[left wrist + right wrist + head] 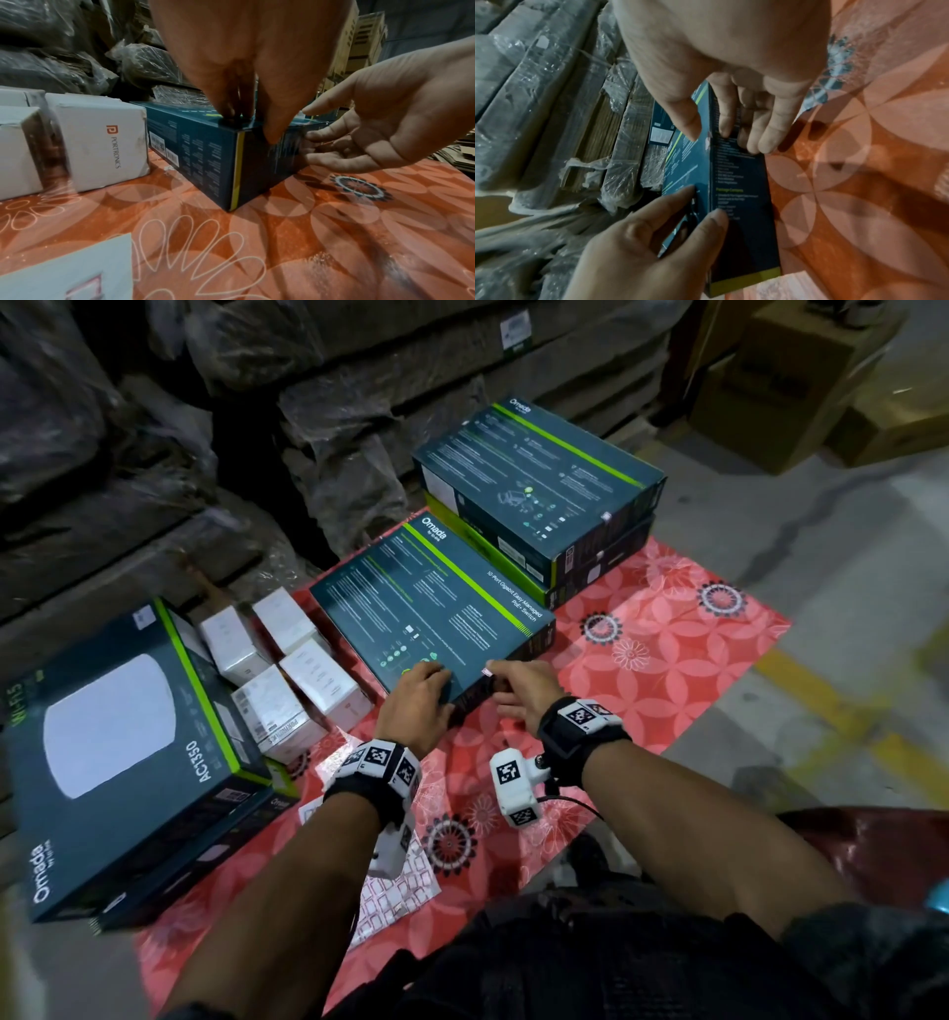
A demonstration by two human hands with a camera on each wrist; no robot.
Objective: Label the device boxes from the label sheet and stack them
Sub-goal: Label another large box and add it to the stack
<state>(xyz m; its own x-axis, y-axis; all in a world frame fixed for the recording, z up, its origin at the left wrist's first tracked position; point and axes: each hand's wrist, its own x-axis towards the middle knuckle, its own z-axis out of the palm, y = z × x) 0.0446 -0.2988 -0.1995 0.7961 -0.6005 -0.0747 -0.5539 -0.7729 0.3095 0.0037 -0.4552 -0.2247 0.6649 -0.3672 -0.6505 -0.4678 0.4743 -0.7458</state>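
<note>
Two hands work one flat switch box (436,603) on the red floral mat (667,670). The left hand (418,693) rests on the near corner, fingers on the top face and thumb down the near side, steadying it. Just right of that hold, the right hand (518,688) lies with relaxed, straightish fingers against the same near side, beside a small pale label (487,671) at the top edge; whether it pinches the label, I cannot tell.

To do this well, I judge the left hand should pin the corner while the right smooths the label from the edge downward, flat and square, clear of the print.

Counted: two more dark boxes (539,480) form a stack beyond the grip; at least two large boxes (123,752) are piled left of it; four small white boxes (287,670) sit between. One label sheet (395,896) lies under the left wrist.
</note>
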